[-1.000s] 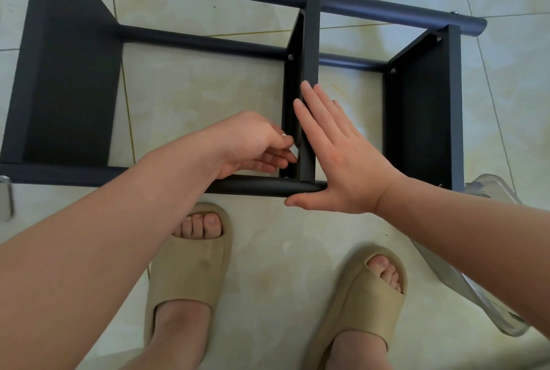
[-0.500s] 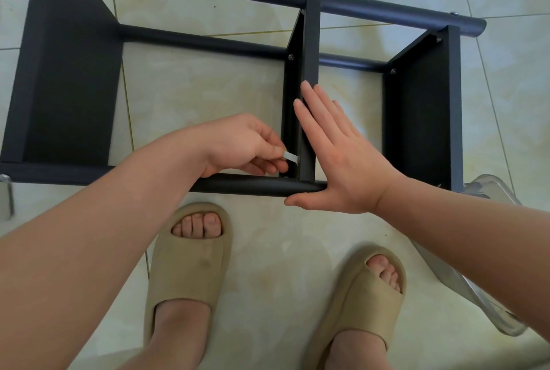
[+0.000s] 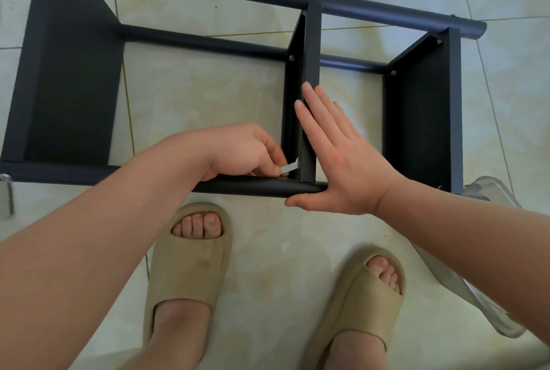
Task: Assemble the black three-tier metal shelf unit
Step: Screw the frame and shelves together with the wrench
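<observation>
Cream floor tiles [image 3: 202, 101] under black shelf [image 3: 71, 77]

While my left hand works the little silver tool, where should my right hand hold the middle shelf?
Probably the upturned narrow edge of the middle shelf, near the front tube, coming from its right. The panel stands on edge, and the left hand with the silver tool fills its left corner.

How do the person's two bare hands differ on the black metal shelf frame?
The left hand is curled, pinching a small silver tool beside the middle black panel; the right hand is flat, fingers straight, holding nothing, pressed on that panel's other side. Both work at the same panel.
</observation>
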Action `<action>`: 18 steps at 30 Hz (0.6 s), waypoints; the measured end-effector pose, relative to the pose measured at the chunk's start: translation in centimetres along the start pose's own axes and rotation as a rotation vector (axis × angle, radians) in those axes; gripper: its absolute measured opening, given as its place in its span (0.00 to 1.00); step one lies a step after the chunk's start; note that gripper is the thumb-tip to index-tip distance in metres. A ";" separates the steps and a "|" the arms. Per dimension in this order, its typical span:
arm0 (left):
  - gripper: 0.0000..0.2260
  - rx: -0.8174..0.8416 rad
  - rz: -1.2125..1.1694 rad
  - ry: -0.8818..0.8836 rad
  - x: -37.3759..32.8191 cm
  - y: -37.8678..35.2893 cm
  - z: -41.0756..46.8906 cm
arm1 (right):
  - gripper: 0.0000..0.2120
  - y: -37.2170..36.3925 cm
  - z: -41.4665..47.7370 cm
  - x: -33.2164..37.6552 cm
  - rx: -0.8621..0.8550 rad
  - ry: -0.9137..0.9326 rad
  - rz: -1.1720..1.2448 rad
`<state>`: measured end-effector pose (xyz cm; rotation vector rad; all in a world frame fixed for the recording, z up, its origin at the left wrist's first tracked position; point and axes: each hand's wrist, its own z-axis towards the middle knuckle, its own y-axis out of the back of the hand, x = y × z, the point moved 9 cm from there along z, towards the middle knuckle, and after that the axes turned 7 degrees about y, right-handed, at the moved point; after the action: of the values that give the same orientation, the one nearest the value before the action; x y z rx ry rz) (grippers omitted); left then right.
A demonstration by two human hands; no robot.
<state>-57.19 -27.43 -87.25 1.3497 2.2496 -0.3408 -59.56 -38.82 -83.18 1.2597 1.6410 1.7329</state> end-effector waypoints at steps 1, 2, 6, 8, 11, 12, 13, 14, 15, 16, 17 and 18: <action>0.05 -0.008 0.011 0.003 0.0 0.0 0.0 | 0.59 0.0 0.0 0.0 -0.002 0.001 0.001; 0.05 -0.021 0.016 0.003 0.0 0.1 0.0 | 0.59 0.0 0.0 0.0 -0.004 0.000 0.002; 0.05 -0.092 0.012 -0.045 -0.2 1.2 -0.1 | 0.59 0.0 0.0 0.0 -0.007 0.001 0.004; 0.06 -0.111 0.024 -0.077 -0.5 1.7 -0.2 | 0.59 -0.1 0.0 0.0 -0.006 0.002 0.002; 0.05 -0.182 0.084 -0.117 -1.2 2.2 -0.2 | 0.59 0.0 0.0 0.0 -0.006 0.004 0.004; 0.06 -0.208 0.079 -0.128 -1.4 2.2 -0.2 | 0.59 0.0 0.0 0.0 -0.007 0.004 0.006; 0.07 -0.225 0.039 -0.132 -1.6 2.1 -0.1 | 0.59 0.0 0.0 -0.1 -0.007 0.003 0.005; 0.07 -0.221 -0.044 -0.127 -1.6 2.0 0.1 | 0.59 0.0 0.0 -0.1 -0.005 0.003 0.004; 0.06 -0.202 -0.155 -0.109 -1.4 1.8 0.3 | 0.59 0.0 0.0 0.0 -0.005 0.005 0.004; 0.04 -0.173 -0.265 -0.083 -1.2 1.4 0.5 | 0.59 0.0 0.0 0.0 -0.006 0.006 0.004; 0.03 -0.146 -0.345 -0.056 -1.0 1.0 0.8 | 0.59 0.0 0.0 0.0 -0.007 0.006 0.005; 0.02 -0.134 -0.377 -0.039 -0.8 0.8 1.1 | 0.59 0.0 0.0 0.0 -0.007 0.006 0.006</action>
<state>-55.85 -28.12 -87.69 0.8416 2.4412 -0.3326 -59.54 -38.85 -83.17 1.2586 1.6344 1.7459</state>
